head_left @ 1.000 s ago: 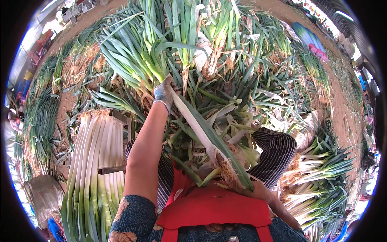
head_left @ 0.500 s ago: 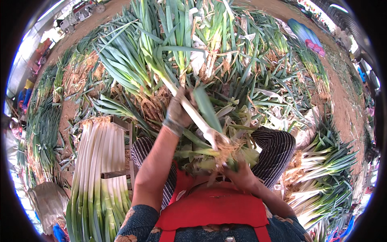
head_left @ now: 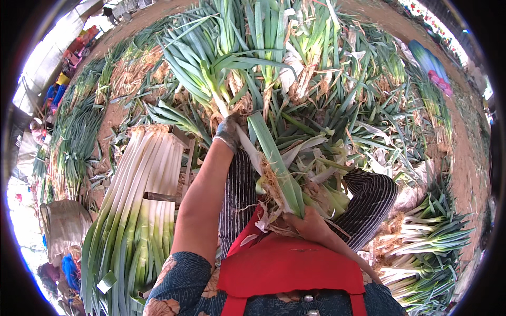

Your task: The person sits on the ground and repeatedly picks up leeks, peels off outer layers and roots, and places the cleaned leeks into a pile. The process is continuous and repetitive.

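My left hand (head_left: 229,130), in a grey work glove, is closed round the white stalk of a leek (head_left: 252,156), whose green top reaches up toward the bundles and whose roots (head_left: 272,189) hang over my red apron (head_left: 287,271). My bare right hand (head_left: 307,225) grips the lower end of a broad green leaf strip (head_left: 274,163) lying along the stalk; its fingertips are partly hidden by the leaf and roots. Loose leaves and peelings (head_left: 327,197) lie between my striped-trouser legs.
Trimmed leeks (head_left: 150,174) lie stacked in a metal frame at my left. Untrimmed bundles (head_left: 421,237) lie at my right, others (head_left: 200,58) in front amid strewn leaves. A grey sack (head_left: 66,226) is at far left, bare earth (head_left: 450,147) at far right.
The leek and my left hand have shifted down and right from a second ago. The green strip now stands apart from the stalk's top, and my right hand has moved left along its lower end.
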Motion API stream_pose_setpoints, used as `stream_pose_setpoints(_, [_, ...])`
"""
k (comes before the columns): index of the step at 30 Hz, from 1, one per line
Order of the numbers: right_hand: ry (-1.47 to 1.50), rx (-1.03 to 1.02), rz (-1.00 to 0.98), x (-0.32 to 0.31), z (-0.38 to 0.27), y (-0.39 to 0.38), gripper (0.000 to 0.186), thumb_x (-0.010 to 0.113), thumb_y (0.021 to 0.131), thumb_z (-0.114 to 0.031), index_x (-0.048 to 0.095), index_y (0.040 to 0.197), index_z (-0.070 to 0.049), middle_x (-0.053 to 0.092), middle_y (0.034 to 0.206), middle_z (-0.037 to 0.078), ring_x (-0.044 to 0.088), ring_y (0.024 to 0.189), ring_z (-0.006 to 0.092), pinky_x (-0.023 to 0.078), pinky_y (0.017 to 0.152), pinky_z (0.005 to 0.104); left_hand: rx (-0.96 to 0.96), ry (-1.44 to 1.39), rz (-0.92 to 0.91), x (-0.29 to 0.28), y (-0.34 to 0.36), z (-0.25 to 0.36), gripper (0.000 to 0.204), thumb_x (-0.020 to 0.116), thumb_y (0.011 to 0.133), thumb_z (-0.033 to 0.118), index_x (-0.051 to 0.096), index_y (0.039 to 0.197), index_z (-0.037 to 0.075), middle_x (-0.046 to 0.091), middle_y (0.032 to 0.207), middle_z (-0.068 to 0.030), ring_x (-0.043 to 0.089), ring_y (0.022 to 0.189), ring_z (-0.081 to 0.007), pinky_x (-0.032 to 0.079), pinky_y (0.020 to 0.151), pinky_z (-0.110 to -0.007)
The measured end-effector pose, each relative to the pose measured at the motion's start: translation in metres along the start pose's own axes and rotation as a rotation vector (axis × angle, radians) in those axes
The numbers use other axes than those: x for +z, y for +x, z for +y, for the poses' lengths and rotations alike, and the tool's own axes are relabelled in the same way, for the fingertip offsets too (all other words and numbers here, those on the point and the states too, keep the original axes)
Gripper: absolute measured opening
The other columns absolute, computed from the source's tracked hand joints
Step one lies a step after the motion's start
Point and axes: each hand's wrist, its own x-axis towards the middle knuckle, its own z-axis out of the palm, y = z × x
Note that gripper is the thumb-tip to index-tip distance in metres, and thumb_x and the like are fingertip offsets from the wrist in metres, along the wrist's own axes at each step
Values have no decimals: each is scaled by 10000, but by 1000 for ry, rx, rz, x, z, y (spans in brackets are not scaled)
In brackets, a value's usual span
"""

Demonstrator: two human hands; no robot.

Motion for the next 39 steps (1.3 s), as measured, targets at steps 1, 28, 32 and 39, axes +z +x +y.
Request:
stream_pose_setpoints(1, [-39, -23, -2, 0, -4, -9, 282, 606, 866, -257, 610, 994, -5, 636, 803, 123, 601, 768, 209, 468, 717, 347, 10, 3, -15, -27, 31, -4, 229, 591, 877, 182, 495, 681, 111, 465, 519, -32, 447, 436, -181, 392, 406, -307])
stream_pose_setpoints(28, [-459, -568, 496, -30, 19, 70, 612, 713, 774, -322, 486, 1259, -27, 573, 1174, 235, 613, 1008, 334, 490, 828, 427, 265, 177, -148, 60, -98, -64, 242, 700, 824, 301, 544, 865, 121, 540, 662, 4, 524, 528, -129, 438, 458, -261])
stream_pose_setpoints(32, [-237, -60, 192, -3, 32, 77, 539, 671, 798, -311, 514, 1217, -11, 630, 963, 248, 647, 896, 332, 497, 769, 424, 265, 205, -216, 54, -116, -69, 247, 676, 845, 325, 566, 965, 139, 567, 727, 2, 557, 586, -135, 459, 483, -266])
stream_pose_setpoints(39, [32, -213, 41, 6, 80, 66, 539, 639, 834, -310, 497, 1261, -15, 645, 948, 176, 638, 877, 231, 488, 790, 357, 179, -8, -643, 73, -109, 5, 343, 550, 927, 349, 511, 1112, 62, 601, 904, -55, 611, 838, -199, 524, 645, -293])
